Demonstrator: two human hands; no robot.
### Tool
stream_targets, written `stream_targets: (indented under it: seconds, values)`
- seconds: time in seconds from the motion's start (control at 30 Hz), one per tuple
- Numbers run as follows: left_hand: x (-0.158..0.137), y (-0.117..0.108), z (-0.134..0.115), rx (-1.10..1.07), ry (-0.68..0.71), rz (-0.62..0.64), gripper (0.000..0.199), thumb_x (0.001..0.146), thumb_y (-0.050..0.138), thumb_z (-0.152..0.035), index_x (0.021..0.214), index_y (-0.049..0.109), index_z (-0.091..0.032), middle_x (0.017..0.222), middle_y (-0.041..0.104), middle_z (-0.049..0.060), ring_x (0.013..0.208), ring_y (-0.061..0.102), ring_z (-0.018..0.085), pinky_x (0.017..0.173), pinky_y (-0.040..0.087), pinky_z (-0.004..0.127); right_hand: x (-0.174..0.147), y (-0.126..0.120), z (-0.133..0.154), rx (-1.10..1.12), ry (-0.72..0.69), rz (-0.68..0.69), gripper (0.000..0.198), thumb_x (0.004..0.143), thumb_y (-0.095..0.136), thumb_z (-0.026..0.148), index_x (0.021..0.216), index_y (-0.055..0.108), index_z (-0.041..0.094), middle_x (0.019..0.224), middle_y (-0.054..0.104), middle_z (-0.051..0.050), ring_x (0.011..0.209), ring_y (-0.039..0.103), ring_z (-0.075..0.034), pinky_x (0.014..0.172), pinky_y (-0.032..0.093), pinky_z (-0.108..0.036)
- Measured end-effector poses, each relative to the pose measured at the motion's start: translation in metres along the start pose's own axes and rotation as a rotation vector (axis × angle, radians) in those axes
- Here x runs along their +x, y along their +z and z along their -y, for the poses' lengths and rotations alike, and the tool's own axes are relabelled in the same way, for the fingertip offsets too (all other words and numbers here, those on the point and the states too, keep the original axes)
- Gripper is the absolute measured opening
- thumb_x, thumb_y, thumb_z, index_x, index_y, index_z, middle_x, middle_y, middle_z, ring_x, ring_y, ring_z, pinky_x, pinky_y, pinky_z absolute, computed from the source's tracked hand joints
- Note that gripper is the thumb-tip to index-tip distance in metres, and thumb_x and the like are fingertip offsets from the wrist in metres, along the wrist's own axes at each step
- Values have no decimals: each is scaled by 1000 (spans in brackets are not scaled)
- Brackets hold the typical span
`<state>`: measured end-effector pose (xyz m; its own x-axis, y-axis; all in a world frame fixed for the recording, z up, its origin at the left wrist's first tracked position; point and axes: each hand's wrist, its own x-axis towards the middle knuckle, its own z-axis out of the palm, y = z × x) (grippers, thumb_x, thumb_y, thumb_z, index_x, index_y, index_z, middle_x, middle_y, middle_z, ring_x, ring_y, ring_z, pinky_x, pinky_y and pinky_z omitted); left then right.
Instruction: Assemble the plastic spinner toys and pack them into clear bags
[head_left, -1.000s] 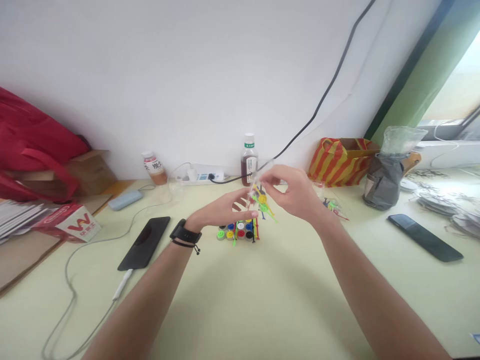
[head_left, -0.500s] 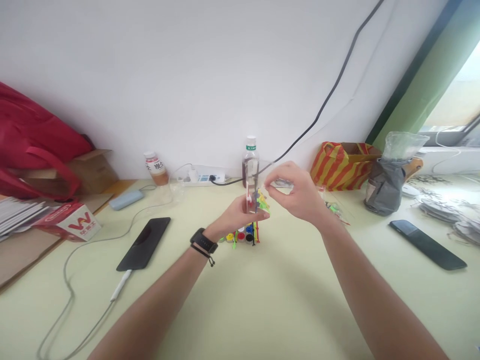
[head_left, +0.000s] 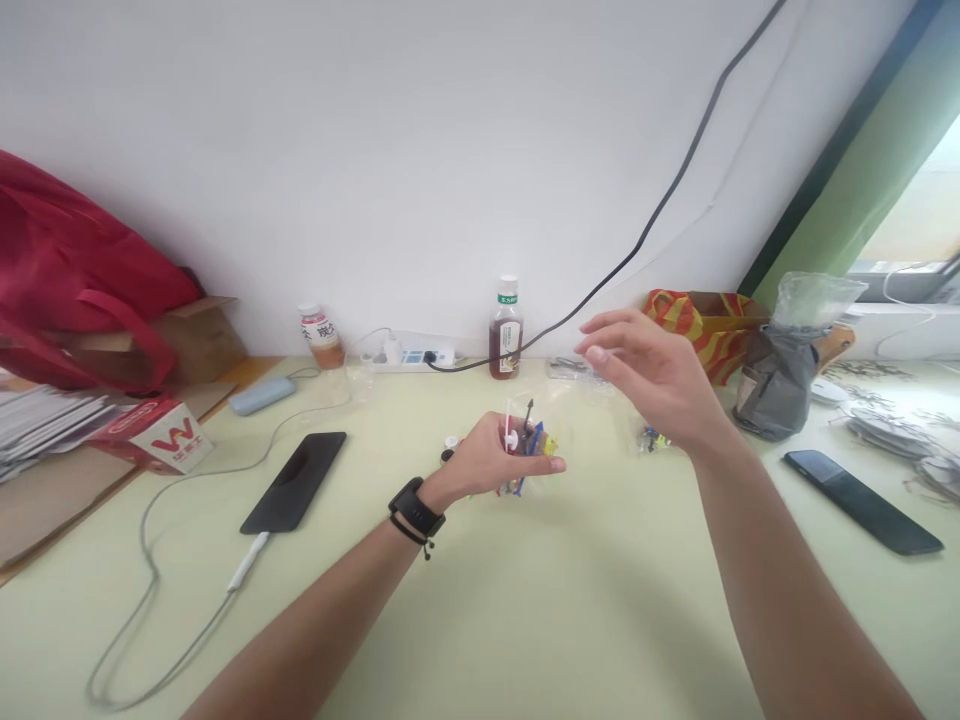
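My left hand (head_left: 491, 458) is closed around a clear plastic bag (head_left: 556, 415) low over the middle of the table. Small coloured plastic pieces (head_left: 534, 440) show in it: white, dark grey, blue and yellow, some arrow-shaped. My right hand (head_left: 651, 372) hovers to the right of the bag, apart from it, its fingers spread and holding nothing. Behind my left hand lie small round pieces (head_left: 450, 447), one white and one black; the hand hides others. Another small clear bag with coloured pieces (head_left: 652, 438) rests on the table below my right wrist.
A dark drink bottle (head_left: 507, 330) and a power strip (head_left: 420, 353) stand by the wall, crossed by a black cable (head_left: 637, 245). A charging phone (head_left: 294, 483) lies left, another phone (head_left: 862, 502) right. A striped bag (head_left: 697, 320) and a grey bag (head_left: 772, 380) stand back right.
My left hand has lowered with the plastic bag, uncovering the drink bottle. My right hand has moved right, away from the bag, and its pinched fingers have spread.
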<state>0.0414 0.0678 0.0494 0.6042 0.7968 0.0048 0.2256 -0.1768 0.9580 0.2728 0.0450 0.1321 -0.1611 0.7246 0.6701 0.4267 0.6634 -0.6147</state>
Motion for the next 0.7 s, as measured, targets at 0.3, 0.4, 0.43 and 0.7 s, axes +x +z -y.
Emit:
stream_targets:
  seconds: [0.3,0.4,0.43,0.7]
  values:
    - [-45,13,31,-15,80,23,34,82,82,-42,104,75,-16,81,68,2,71,60,14,66,48,25,-68,42,-26,346,259,409,43,93,72,48,129,66,25,115,70,-10,104,68,-24,94,57,-42]
    - [-54,19,34,1,64,36,32,83,82,-45,87,75,-14,78,67,2,71,59,14,66,46,26,-78,47,-28,472,203,438,43,92,71,51,125,70,24,123,70,-10,113,65,-27,98,54,-43]
    - [-56,21,34,-10,59,37,33,82,82,-45,92,75,-14,81,68,2,73,59,15,67,47,26,-81,48,-28,487,205,444,43,91,74,50,125,70,24,124,70,-10,113,65,-27,98,53,-43]
    - [-66,30,33,-41,132,-11,57,79,86,-41,128,67,-17,116,74,12,104,70,26,100,53,43,-89,50,-20,361,260,204,21,93,72,42,88,72,21,86,71,-5,80,65,-20,76,55,-36]
